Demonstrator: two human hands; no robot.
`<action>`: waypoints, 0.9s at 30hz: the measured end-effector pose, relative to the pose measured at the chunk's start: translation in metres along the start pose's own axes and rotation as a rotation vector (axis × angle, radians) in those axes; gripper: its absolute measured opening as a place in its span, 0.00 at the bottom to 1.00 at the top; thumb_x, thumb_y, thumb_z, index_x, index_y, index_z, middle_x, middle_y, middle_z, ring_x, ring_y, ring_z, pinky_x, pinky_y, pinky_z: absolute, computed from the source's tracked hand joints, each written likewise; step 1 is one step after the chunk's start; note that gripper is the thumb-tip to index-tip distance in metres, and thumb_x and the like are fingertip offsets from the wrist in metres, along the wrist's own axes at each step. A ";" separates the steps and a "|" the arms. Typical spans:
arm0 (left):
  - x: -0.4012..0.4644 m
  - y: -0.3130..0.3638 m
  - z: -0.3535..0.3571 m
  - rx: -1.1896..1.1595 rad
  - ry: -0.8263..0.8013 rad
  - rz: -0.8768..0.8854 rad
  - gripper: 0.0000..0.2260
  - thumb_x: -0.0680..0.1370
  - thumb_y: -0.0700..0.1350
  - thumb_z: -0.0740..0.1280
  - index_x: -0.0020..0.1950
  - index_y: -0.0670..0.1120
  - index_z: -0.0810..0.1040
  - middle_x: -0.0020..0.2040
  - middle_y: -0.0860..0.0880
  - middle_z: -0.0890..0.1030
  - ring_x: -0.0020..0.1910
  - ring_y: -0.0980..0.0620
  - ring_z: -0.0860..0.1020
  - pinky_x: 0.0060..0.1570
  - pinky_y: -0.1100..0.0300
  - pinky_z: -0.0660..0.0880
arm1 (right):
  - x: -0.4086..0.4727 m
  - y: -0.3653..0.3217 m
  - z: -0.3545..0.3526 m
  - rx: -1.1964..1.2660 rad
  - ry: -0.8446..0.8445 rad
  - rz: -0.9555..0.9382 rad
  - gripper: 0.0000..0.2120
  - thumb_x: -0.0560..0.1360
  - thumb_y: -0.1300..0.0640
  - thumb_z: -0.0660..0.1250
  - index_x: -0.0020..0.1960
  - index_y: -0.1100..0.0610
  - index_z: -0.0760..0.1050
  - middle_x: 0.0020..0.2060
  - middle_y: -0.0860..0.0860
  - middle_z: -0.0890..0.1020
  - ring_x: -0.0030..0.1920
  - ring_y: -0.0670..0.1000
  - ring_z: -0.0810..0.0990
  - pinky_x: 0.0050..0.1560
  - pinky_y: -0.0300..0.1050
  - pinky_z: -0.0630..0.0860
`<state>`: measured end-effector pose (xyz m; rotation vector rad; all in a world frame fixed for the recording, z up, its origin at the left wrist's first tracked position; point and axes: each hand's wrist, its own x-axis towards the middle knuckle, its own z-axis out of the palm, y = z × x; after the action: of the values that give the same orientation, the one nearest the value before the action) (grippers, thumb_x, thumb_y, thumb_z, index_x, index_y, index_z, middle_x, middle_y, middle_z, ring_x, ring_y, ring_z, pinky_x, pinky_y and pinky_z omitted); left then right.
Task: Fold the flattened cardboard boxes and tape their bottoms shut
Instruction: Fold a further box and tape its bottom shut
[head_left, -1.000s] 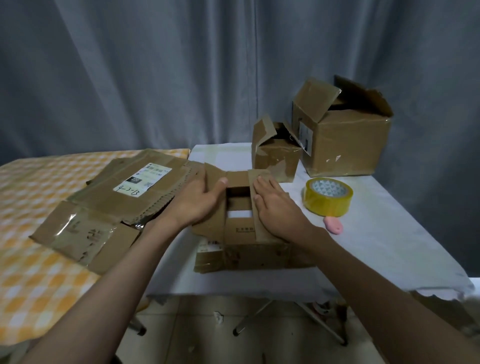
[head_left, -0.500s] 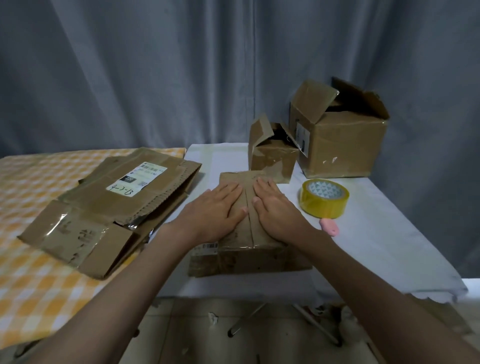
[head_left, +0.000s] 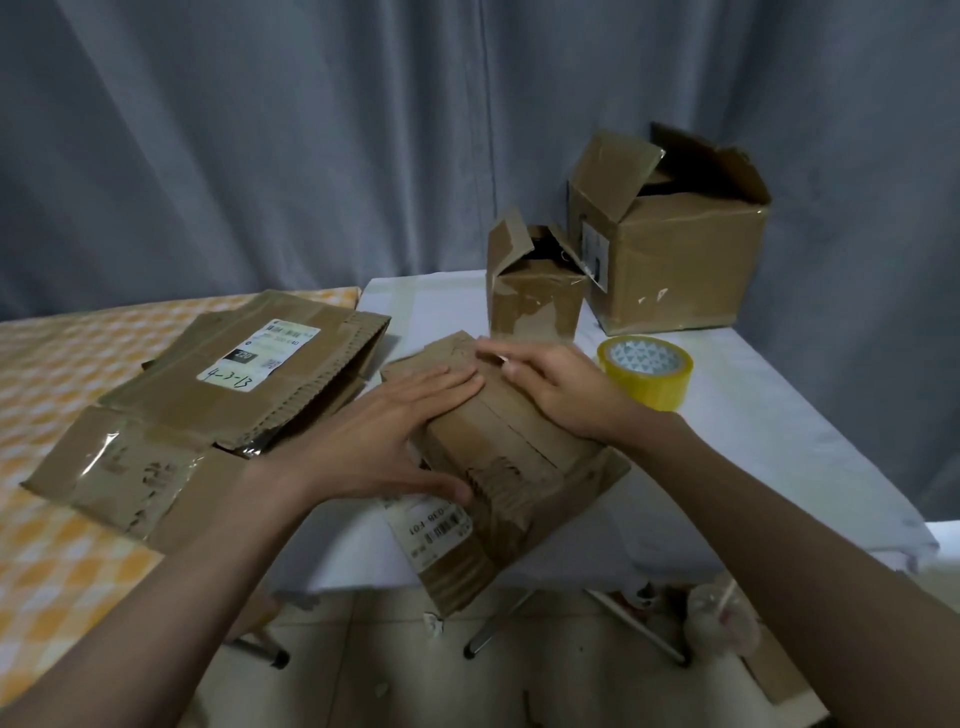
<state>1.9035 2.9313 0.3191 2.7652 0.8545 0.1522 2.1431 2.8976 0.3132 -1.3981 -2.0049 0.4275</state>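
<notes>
Worn brown box (head_left: 498, 457), flaps folded shut, askew on table edge

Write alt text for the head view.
Both hands, left hand and right hand, press the flaps of a small brown cardboard box shut on a white table; a yellow tape roll sits beside it.

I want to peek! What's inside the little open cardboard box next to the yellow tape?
The small open brown cardboard box shows only a dark gap between its raised flaps; whatever is inside is hidden by its walls.
</notes>
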 end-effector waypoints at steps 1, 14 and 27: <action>0.000 -0.002 0.001 0.006 0.010 -0.001 0.50 0.63 0.79 0.63 0.80 0.62 0.51 0.79 0.66 0.48 0.78 0.66 0.45 0.78 0.58 0.47 | 0.000 0.000 -0.004 0.030 0.090 0.043 0.20 0.83 0.62 0.58 0.73 0.51 0.72 0.70 0.49 0.76 0.69 0.48 0.73 0.69 0.36 0.65; -0.010 0.006 0.000 0.233 0.004 -0.096 0.49 0.64 0.83 0.46 0.80 0.61 0.45 0.80 0.63 0.46 0.79 0.59 0.48 0.78 0.51 0.54 | -0.036 0.054 -0.062 -0.606 -0.004 0.666 0.13 0.73 0.63 0.67 0.56 0.53 0.79 0.53 0.55 0.81 0.58 0.58 0.75 0.54 0.49 0.63; 0.007 0.069 0.023 0.396 0.231 -0.307 0.54 0.61 0.83 0.35 0.75 0.52 0.64 0.73 0.53 0.68 0.68 0.48 0.67 0.62 0.49 0.72 | -0.024 -0.037 -0.007 -0.176 0.492 0.274 0.15 0.79 0.63 0.64 0.65 0.57 0.70 0.62 0.56 0.73 0.62 0.55 0.69 0.61 0.54 0.69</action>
<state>1.9507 2.8758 0.3151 2.9584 1.5020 0.2755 2.1267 2.8615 0.3322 -1.7014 -1.4864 0.0106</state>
